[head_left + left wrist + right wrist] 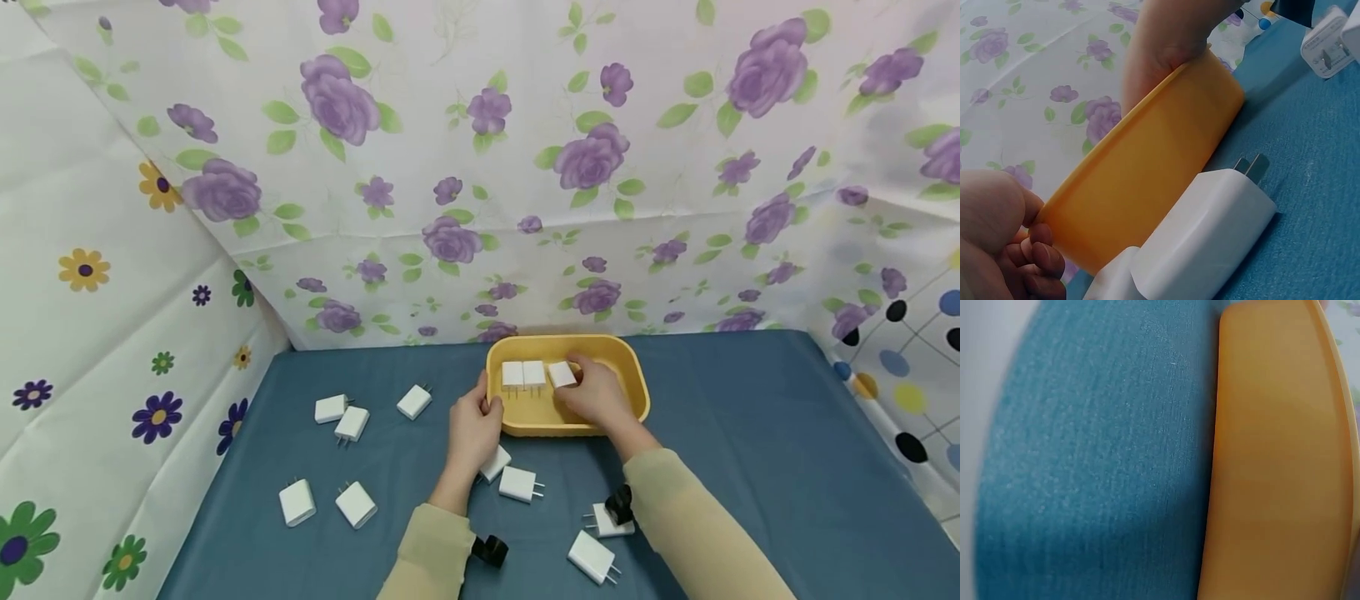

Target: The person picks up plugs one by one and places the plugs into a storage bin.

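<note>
Tray (540, 429) holds 3 chargers (512, 374), with 9 outside.

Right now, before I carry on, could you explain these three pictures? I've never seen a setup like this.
There's no machine here: the left grip and right grip are simply a person's bare hands. The wide picture comes from a camera worn on the head, looking forward and down. The other two come from cameras on the wrists: the left one shows the yellow tray from outside with white chargers close by; the right one shows mostly the tray's side and the blue table.

Nine chargers can be seen scattered on the table. Two more sit side by side inside the tray. The left grip holds the tray's rim at its left side, while the right grip pinches a third charger inside it.
</note>
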A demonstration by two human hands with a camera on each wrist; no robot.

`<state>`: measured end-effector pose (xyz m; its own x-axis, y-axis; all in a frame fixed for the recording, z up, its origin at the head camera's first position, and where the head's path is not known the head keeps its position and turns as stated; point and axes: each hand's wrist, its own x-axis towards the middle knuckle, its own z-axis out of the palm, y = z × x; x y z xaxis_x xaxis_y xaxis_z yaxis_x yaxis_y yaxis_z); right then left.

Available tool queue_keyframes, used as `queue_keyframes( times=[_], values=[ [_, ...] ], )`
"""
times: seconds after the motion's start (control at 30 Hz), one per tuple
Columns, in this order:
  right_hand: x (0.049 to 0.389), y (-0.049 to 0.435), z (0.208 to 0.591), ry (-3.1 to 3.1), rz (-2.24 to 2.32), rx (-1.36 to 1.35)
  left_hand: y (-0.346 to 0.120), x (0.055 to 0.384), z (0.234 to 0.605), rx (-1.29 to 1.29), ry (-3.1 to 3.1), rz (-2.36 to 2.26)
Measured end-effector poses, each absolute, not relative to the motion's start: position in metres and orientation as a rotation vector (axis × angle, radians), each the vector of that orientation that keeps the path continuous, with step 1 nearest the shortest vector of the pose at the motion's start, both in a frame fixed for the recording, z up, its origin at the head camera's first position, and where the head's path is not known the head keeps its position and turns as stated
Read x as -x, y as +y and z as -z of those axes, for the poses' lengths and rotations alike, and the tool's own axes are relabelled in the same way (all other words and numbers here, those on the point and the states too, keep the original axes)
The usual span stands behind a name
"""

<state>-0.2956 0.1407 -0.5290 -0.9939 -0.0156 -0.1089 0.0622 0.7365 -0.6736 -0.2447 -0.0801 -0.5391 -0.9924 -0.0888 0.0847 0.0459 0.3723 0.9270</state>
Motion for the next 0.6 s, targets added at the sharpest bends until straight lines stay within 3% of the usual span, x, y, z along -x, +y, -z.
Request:
queue_keyframes(
  times=[0.6],
  values=[
    [0.2931,0.1389,0.5309,2.839,1.105,-0.044,-0.0811,0.2447,0.5421,-0.024,-2.513,1.665]
  ],
)
